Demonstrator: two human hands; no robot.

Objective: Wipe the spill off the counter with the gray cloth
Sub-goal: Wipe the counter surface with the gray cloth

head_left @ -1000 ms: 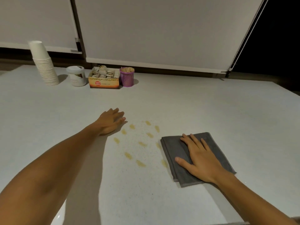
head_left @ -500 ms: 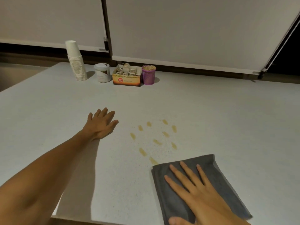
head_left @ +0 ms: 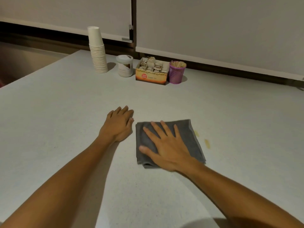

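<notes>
The gray cloth (head_left: 189, 134) lies folded flat on the pale counter (head_left: 65, 112), near the middle of the view. My right hand (head_left: 166, 147) presses down on it with the palm flat and the fingers spread. Two yellowish drops of the spill (head_left: 207, 143) show on the counter just right of the cloth; whatever lies under the cloth is hidden. My left hand (head_left: 120, 124) rests palm down on the bare counter, right beside the cloth's left edge, and holds nothing.
Along the back of the counter stand a tall stack of white paper cups (head_left: 97, 51), a white lidded jar (head_left: 124, 65), an open box of sachets (head_left: 152, 71) and a purple cup of wooden sticks (head_left: 177, 72). The counter's left edge drops off at far left.
My right hand has slid the cloth forward and left over most of the yellow drops, up to my left hand. The left hand has stayed planted while the view shifted.
</notes>
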